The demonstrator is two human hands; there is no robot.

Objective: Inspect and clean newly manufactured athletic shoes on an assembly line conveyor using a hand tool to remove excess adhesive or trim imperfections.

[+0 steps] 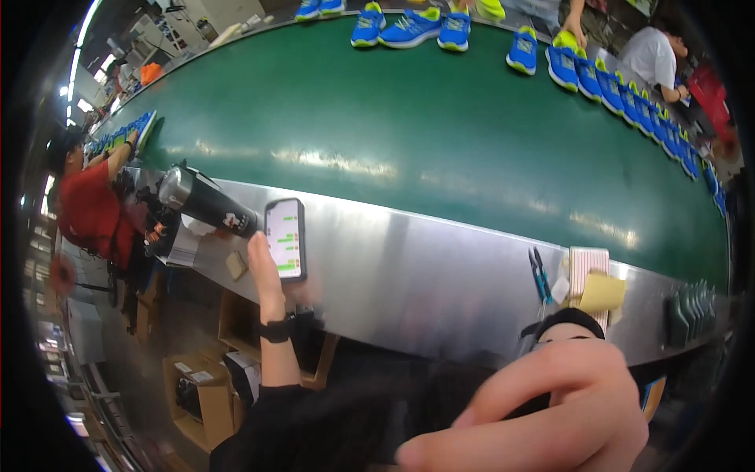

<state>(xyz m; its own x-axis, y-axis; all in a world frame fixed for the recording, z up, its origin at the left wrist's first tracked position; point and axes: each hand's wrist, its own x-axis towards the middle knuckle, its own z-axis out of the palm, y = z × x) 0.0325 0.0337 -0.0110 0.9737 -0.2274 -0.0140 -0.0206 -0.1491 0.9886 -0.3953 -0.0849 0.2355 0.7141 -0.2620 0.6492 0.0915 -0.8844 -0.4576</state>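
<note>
My left hand (266,275), with a black watch on its wrist, is at the left edge of a dark-cased smartphone (285,240) above the metal ledge. The thumb lies along that edge; the other fingers are hidden behind the phone, seemingly wrapped round it. Its lit screen shows green and white message bubbles. Very near the camera, large and slightly blurred, is my right hand (558,401). Its fingers are curled, with no object visible in them. Beyond it on the ledge lie teal-handled thread snips (540,277), a striped pad (588,262) and yellow paper (603,292).
A black tumbler (206,201) lies tilted left of the phone. Past the metal ledge (417,259) runs a green conveyor belt (377,118). Blue running shoes (410,30) line its far side, where a co-worker's hand (574,30) touches one. A person in red (98,204) works at left.
</note>
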